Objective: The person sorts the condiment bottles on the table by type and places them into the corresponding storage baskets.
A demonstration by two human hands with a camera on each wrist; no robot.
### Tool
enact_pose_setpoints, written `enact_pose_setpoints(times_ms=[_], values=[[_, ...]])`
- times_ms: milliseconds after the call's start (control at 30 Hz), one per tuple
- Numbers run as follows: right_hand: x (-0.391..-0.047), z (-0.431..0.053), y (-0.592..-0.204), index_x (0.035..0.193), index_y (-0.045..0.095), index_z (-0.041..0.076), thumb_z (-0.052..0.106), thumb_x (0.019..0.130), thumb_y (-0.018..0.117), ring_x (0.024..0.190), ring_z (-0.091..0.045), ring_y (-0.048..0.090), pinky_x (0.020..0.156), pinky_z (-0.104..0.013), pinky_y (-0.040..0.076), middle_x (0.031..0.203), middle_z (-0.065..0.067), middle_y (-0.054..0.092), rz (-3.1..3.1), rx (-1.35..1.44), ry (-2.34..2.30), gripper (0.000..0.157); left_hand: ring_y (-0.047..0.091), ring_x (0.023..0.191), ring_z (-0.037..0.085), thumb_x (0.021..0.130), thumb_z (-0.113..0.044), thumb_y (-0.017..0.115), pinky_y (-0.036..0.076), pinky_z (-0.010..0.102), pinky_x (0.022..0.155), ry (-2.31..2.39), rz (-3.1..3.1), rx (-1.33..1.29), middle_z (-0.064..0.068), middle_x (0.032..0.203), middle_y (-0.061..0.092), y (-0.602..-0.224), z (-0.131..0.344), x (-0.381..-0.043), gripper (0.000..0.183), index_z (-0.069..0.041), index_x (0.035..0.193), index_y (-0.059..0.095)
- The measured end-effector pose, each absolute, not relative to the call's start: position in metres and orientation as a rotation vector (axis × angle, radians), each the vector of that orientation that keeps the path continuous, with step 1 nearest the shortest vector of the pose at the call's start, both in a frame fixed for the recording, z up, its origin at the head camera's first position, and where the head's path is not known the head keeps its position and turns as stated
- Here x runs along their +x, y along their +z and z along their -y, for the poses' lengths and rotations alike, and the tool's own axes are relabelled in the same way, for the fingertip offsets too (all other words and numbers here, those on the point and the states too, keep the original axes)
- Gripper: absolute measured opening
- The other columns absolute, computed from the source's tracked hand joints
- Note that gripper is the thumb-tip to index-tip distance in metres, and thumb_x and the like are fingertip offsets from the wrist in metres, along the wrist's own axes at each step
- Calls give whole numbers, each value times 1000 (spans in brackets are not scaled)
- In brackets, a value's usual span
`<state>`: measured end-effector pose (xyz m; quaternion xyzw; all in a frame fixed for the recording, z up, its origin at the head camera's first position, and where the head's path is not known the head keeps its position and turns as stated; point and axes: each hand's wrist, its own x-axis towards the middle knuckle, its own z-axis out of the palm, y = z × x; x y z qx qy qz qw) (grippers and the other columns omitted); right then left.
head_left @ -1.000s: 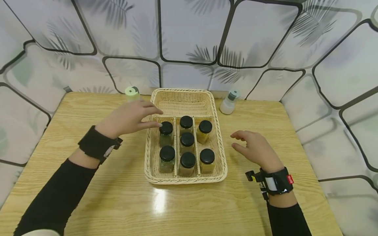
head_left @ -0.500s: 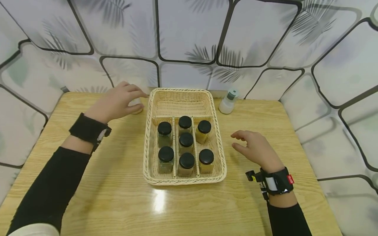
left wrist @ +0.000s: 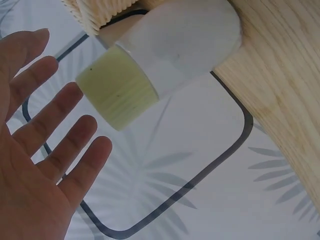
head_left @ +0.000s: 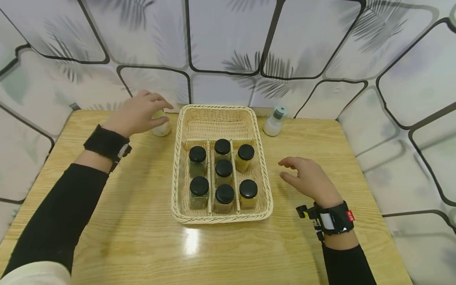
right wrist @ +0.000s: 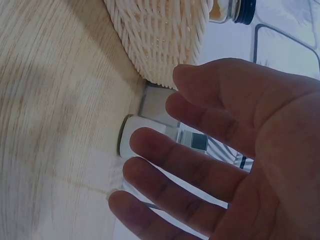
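So the left hand is up at the far left corner of the table, hovering right over the little white bottle with the pale green cap. The bottle stands just beside the far left corner of the wicker basket, near the wall. From the left wrist view the fingers are spread and straight, close to the cap but not on it, so nothing is gripped yet.

My guess is this bottle handles easy: small, looks like plastic, probably light and stiff enough not to crush. The body is smooth and rounded, so it could slip if pinched too high. The cap looks ribbed, which gives some bite, but I'd wrap the fingers around the white body just below the cap. It sits close to the basket wall, so there's less finger room on that side.

The right hand sits relaxed and empty on the table, right of the basket. Inside the basket are seven black-lidded jars, and a second white bottle with a grey-green cap stands at the basket's far right corner.
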<state>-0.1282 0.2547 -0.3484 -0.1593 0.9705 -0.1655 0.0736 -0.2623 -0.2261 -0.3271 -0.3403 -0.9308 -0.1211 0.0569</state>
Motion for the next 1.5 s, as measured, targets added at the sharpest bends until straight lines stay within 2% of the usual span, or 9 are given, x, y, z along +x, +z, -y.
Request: enact_pose_setpoints(times_ms=[100, 333, 433, 600, 900, 1367, 1500], values=[[-129, -255, -348, 126, 67, 10, 29, 97, 66, 110, -34, 64, 88, -53, 55, 123, -11, 69, -2914, -477, -492, 35, 48, 121, 46, 96, -23, 67, 42, 61, 104, -352, 2879, -1002, 20, 128, 61, -327, 228, -266, 35, -5, 126, 66], [-130, -255, -348, 127, 67, 10, 29, 97, 65, 111, -34, 64, 89, -53, 55, 123, -11, 69, -2909, -467, -486, 35, 46, 121, 47, 98, -26, 64, 47, 62, 95, -363, 2984, -957, 20, 134, 55, -332, 231, -276, 37, -7, 130, 64], [-130, -255, -347, 127, 67, 11, 30, 98, 65, 111, -34, 64, 89, -53, 55, 124, -11, 68, -2908, -470, -485, 35, 47, 121, 47, 98, -27, 64, 46, 62, 97, -359, 3012, -956, 20, 134, 55, -334, 232, -280, 38, -7, 131, 63], [-131, -256, -347, 127, 66, 10, 29, 98, 65, 111, -35, 64, 90, -53, 55, 124, -11, 68, -2902, -471, -484, 35, 51, 120, 46, 98, -26, 64, 44, 62, 101, -361, 3038, -960, 22, 133, 57, -337, 233, -284, 39, -6, 131, 63], [-132, -256, -348, 127, 67, 10, 28, 96, 67, 111, -34, 64, 89, -52, 55, 124, -10, 69, -2910, -463, -466, 35, 58, 112, 42, 98, -25, 64, 51, 58, 92, -352, 3069, -972, 21, 128, 58, -343, 237, -290, 38, -8, 132, 62], [-129, -254, -348, 127, 66, 10, 27, 97, 66, 113, -35, 63, 91, -54, 54, 126, -11, 68, -2893, -444, -486, 35, 60, 107, 40, 98, -23, 64, 51, 57, 91, -378, 3083, -975, 21, 122, 60, -342, 234, -289, 37, -7, 131, 63], [-130, -255, -350, 128, 66, 11, 27, 97, 66, 112, -35, 63, 90, -53, 54, 126, -11, 68, -2895, -445, -491, 35, 60, 107, 39, 95, -22, 67, 51, 56, 91, -396, 3097, -956, 19, 120, 59, -343, 234, -289, 32, -8, 124, 65]])
